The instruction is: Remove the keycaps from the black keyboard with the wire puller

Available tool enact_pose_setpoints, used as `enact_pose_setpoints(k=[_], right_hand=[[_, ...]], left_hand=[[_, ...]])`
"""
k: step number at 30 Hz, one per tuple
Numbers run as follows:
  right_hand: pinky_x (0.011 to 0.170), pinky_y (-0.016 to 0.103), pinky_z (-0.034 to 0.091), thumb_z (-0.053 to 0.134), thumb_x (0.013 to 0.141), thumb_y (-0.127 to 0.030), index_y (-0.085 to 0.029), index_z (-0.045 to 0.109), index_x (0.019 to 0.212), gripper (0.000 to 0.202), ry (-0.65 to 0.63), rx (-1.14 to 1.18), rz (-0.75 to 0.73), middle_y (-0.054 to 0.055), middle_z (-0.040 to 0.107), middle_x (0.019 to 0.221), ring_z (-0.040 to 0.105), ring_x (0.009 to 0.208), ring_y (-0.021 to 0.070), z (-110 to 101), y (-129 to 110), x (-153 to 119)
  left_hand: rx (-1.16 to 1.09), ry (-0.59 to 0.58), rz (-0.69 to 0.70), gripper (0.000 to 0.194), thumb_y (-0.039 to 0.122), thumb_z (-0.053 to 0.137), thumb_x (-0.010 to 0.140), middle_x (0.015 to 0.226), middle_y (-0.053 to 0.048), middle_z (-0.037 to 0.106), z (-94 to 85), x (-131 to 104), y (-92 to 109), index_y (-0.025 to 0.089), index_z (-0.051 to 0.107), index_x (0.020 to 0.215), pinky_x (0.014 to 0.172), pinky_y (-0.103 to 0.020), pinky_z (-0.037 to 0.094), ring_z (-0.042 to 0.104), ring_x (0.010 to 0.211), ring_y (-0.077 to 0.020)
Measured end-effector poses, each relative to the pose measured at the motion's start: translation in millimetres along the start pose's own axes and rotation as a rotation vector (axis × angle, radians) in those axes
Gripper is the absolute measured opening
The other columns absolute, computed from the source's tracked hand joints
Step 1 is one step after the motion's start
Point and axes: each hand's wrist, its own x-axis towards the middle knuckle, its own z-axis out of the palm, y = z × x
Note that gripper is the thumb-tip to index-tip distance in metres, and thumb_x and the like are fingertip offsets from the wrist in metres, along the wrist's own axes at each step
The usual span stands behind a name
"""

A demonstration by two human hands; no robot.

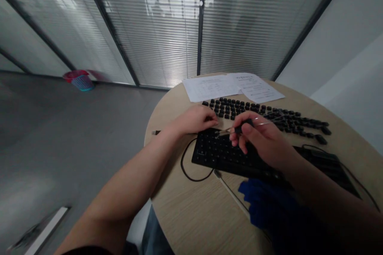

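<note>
A black keyboard (227,153) lies on the round table, its keycaps pulled off over the visible left part. My right hand (260,137) is closed around the dark handle of a wire keycap puller (247,124), just above the keyboard. Thin wires stick out of the puller on both sides; the left ends reach down to the keyboard's upper edge. My left hand (202,119) rests at the keyboard's upper left corner with its fingers curled; what they hold, if anything, is hidden. Loose black keycaps (227,108) stand in rows behind the keyboard.
Printed sheets (214,87) lie at the table's (185,207) far side. In front of the keyboard are a brush with a pale handle (231,193) and a blue cloth (263,201). A cable (182,163) loops at the left, near a USB plug (155,132). A basket (81,81) stands on the floor.
</note>
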Motion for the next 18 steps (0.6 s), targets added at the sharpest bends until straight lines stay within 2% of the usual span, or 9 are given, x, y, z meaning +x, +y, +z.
enact_pose_setpoints(k=[3,10,13,18], right_hand=[[0.045,0.022,0.043,0.061,0.102,-0.055,-0.021,0.061,0.093,0.036,-0.112,-0.083,0.051,-0.001,0.066,0.069,0.054,0.052,0.0105,5,10,-14],[0.051,0.025,0.037,0.053,0.104,-0.047,-0.022,0.057,0.087,0.030,-0.062,-0.220,0.053,-0.005,0.050,0.063,0.045,0.054,0.0124,13,47,-26],[0.050,0.025,0.032,0.052,0.104,-0.040,-0.023,0.056,0.089,0.023,-0.107,-0.249,0.078,-0.007,0.045,0.061,0.041,0.052,0.0125,14,52,-28],[0.048,0.025,0.029,0.052,0.101,-0.033,-0.024,0.054,0.088,0.016,-0.145,-0.323,0.092,-0.008,0.043,0.057,0.037,0.049,0.0122,16,49,-29]], left_hand=[[0.001,-0.048,0.043,0.017,0.028,0.064,0.096,0.096,-0.006,0.077,9.6,5,7,0.020,0.078,0.098,0.083,-0.033,0.051,0.069,0.090,-0.0203],[0.026,-0.089,0.046,0.022,0.032,0.063,0.098,0.107,-0.009,0.078,35.2,12,15,0.018,0.074,0.110,0.090,-0.036,0.053,0.070,0.100,-0.0242],[0.006,-0.104,0.051,0.019,0.029,0.063,0.097,0.110,-0.009,0.078,40.2,12,18,0.019,0.074,0.109,0.090,-0.035,0.053,0.071,0.102,-0.0238],[0.022,-0.129,0.072,0.019,0.027,0.060,0.099,0.102,-0.010,0.076,42.2,13,19,0.017,0.076,0.103,0.085,-0.035,0.052,0.070,0.096,-0.0239]])
